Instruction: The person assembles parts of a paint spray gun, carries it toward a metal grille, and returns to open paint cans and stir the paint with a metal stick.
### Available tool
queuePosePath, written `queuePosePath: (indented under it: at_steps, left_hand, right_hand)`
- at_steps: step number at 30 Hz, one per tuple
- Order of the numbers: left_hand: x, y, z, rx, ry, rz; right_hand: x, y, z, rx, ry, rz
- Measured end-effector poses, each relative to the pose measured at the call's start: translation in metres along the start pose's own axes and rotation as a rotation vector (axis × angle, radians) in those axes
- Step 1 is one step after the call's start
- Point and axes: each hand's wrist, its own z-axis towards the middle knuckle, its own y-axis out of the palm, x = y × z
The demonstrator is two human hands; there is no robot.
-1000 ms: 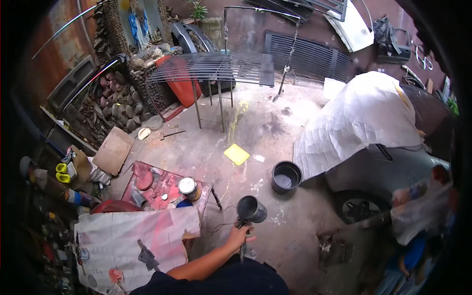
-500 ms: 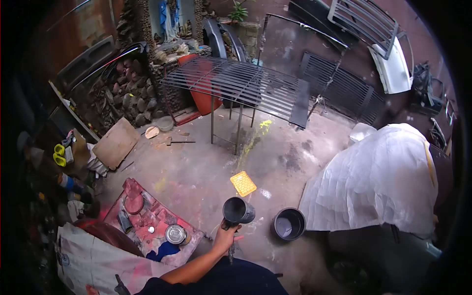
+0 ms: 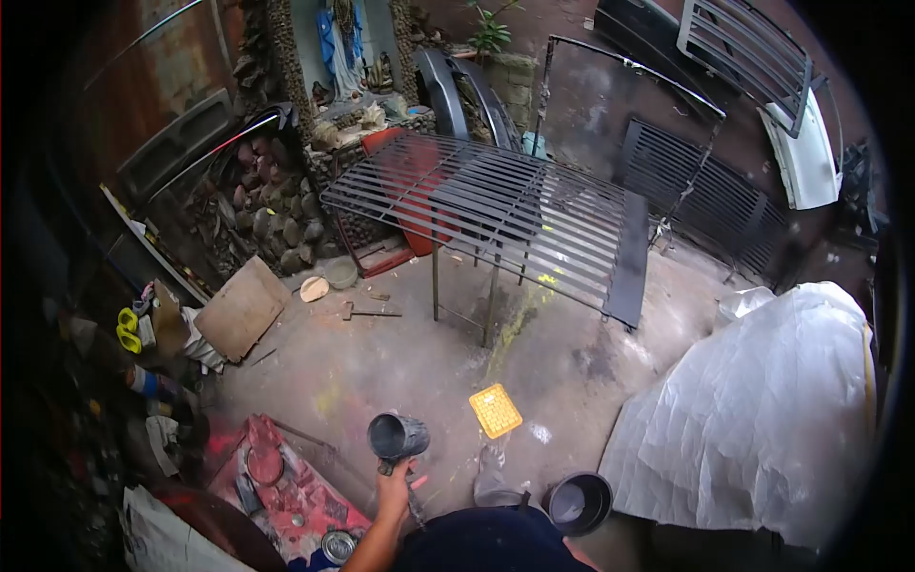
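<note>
My left hand [image 3: 394, 488] is closed around the handle of what looks like a spray gun [image 3: 416, 510]. On top of it is an open dark grey cup [image 3: 410, 437], tilted with its mouth facing left. Below the hand, a dark part of the gun hangs close to my dark shirt. A sliver of skin shows at the bottom edge, right of my body, but my right hand is out of view. On the floor ahead lies a yellow perforated plastic piece [image 3: 496, 410]. A black bucket [image 3: 602, 505] stands to the right, beside a translucent object [image 3: 494, 484].
A black slatted metal panel [image 3: 477, 205] rests on a stand ahead. White sheeting [image 3: 753, 419] covers something large at right. At lower left are a red-stained board [image 3: 295, 477] and a can [image 3: 337, 546]. Cardboard [image 3: 243, 310] and a hammer [image 3: 372, 313] lie farther back.
My left hand has carried the spray gun and cup leftward and slightly down. The camera view has shifted, so the panel, bucket and white sheeting appear lower and farther right.
</note>
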Motion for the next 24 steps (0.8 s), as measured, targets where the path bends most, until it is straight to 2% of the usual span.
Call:
queuePosePath:
  at_steps: [1, 2, 5, 8, 11, 14, 17, 20, 22, 23, 24]
  left_hand:
    - [0.006, 0.005, 0.016, 0.031, 0.018, 0.0]
    - [0.012, 0.009, 0.029, 0.065, 0.034, 0.005]
    - [0.032, 0.014, 0.064, 0.167, 0.07, 0.001]
    - [0.047, 0.016, 0.089, 0.269, 0.109, 0.039]
    - [0.056, 0.013, 0.112, 0.384, 0.099, 0.006]
    - [0.052, -0.011, 0.15, 0.45, 0.093, -0.006]
    - [0.051, -0.041, 0.201, 0.497, 0.035, 0.035]
    - [0.073, -0.052, 0.256, 0.536, 0.025, 0.048]
    - [0.064, -0.093, 0.305, 0.512, -0.005, 0.026]
    - [0.056, -0.122, 0.33, 0.499, -0.086, 0.044]
    - [0.05, -0.147, 0.358, 0.486, -0.164, 0.053]
  right_hand:
    - [-0.012, -0.003, 0.026, -0.024, -0.044, 0.029]
    - [-0.092, -0.023, 0.036, -0.118, 0.171, -0.443]
    - [-0.22, -0.025, 0.09, -0.251, 0.17, -0.862]
    - [-0.255, -0.017, 0.173, -0.316, 0.058, -0.656]
    - [-0.317, 0.015, 0.216, -0.402, -0.055, -0.86]
    - [-0.364, 0.049, 0.261, -0.486, 0.057, -0.857]
    - [-0.395, 0.081, 0.298, -0.49, 0.285, -0.389]
    - [-0.364, 0.131, 0.37, -0.54, 0.018, -0.167]
    - [-0.392, 0.167, 0.39, -0.693, 0.125, 0.027]
    - [-0.407, 0.18, 0.394, -0.767, 0.184, 0.123]
    - [-0.432, 0.191, 0.397, -0.674, 0.099, -0.103]
